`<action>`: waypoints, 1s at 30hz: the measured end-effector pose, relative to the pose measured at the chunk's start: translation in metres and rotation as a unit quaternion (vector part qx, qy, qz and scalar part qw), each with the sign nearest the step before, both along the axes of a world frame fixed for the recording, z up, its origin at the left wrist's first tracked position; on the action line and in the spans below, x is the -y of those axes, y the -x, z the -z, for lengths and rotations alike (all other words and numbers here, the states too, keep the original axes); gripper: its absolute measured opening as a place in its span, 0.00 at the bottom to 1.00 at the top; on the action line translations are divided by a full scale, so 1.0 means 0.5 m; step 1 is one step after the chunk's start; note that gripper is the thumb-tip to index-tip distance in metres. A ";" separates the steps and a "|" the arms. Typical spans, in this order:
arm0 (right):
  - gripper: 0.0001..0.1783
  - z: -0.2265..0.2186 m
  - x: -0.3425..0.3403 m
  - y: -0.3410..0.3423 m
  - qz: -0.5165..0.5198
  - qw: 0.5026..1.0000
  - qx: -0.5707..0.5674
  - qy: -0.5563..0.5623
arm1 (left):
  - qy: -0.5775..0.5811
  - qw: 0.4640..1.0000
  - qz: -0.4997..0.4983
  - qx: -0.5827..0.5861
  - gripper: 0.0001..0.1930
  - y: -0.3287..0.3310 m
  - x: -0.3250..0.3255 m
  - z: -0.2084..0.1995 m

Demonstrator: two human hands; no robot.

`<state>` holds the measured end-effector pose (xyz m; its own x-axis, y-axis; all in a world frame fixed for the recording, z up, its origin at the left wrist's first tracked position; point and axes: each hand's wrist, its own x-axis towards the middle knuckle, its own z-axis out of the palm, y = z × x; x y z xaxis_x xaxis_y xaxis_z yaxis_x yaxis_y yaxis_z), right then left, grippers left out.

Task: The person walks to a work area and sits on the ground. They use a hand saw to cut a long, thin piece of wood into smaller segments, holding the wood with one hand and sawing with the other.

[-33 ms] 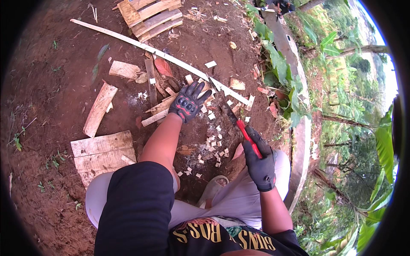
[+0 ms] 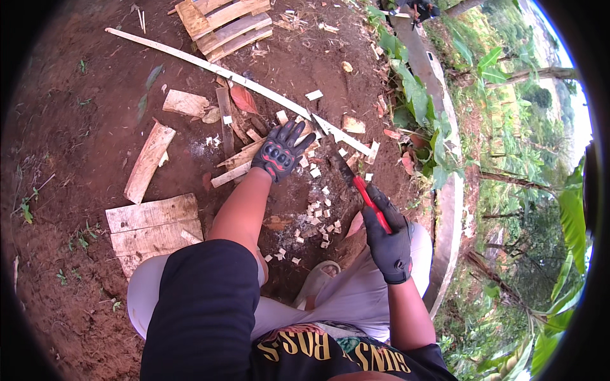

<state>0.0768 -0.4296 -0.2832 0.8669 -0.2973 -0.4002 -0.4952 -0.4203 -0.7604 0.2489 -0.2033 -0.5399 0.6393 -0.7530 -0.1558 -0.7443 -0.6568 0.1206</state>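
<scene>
My left hand point(image 2: 279, 151), in a black glove with red trim, lies palm down with its fingers spread over short wood pieces point(image 2: 241, 159). The fingertips are close to a long, thin pale wood strip point(image 2: 210, 65), which slants across the ground. My right hand point(image 2: 386, 232), also gloved, is closed around the red handle point(image 2: 369, 198) of a saw point(image 2: 343, 169). Its narrow dark blade points away to the upper left, and the far end meets the strip near its right end. The blade's teeth are too small to make out.
Small cut wood blocks point(image 2: 314, 213) are scattered before my feet. Boards point(image 2: 152, 222) and a split log point(image 2: 149, 162) lie at the left, with a slatted wood stack point(image 2: 229, 28) farther off. Leafy plants point(image 2: 416, 95) and a concrete edge point(image 2: 450, 216) border the right.
</scene>
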 end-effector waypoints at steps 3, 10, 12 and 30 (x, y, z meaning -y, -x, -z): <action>0.23 -0.030 0.007 0.018 0.024 0.997 -0.068 0.004 | -0.006 1.000 -0.003 -0.011 0.41 0.001 -0.006 -0.010; 0.24 -0.007 0.018 0.028 0.021 0.997 -0.052 0.056 | -0.035 0.999 0.005 0.015 0.41 0.000 -0.001 -0.001; 0.24 0.064 0.014 -0.002 0.034 0.998 -0.036 0.032 | -0.008 1.000 0.006 0.016 0.40 -0.002 0.008 0.008; 0.23 0.071 -0.017 -0.020 0.019 0.999 0.021 0.026 | -0.025 0.999 0.016 0.016 0.41 0.009 -0.002 0.022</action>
